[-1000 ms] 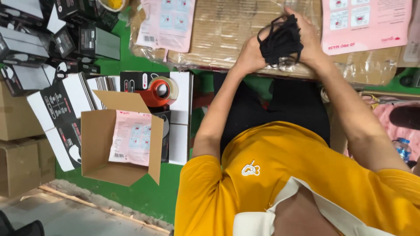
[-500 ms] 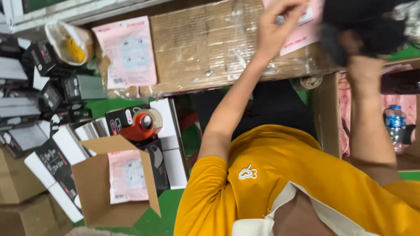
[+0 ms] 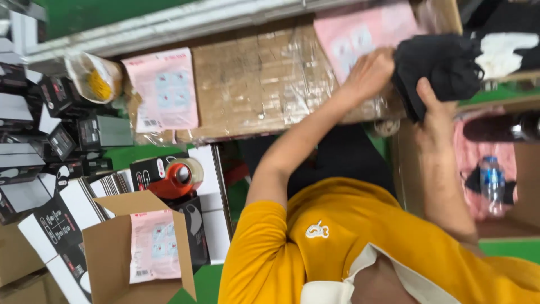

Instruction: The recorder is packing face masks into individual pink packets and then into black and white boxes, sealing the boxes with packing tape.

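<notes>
A bunched black fabric garment (image 3: 436, 67) sits up at the far right of the plastic-wrapped brown cardboard work surface (image 3: 253, 84), its long axis running roughly from upper left down to lower right, with the lower tail hanging past the surface's near edge. The right hand (image 3: 436, 121) comes up from below and clasps that tail, thumb and fingers curled tight into the cloth. The left hand (image 3: 368, 73) lies against the garment's left side, fingers bent and pressing on the fabric, though whether they close around a fold I cannot tell, as the picture is blurred there. Just behind the left hand lies a flat pink plastic packet (image 3: 360, 34), and a second pink packet with a barcode label (image 3: 163, 90) rests well to the left on the same surface, leaving a bare stretch of wrapped cardboard between them. To the right of the garment is a white and black heap of cloth (image 3: 506, 50), touching or nearly so. Below the surface's near edge stand an open brown cardboard box (image 3: 107, 253) holding another pink packet, a red tape dispenser (image 3: 180, 177) and rows of black and white cartons (image 3: 62, 141); a clear water bottle (image 3: 492, 180) lies at the right.
</notes>
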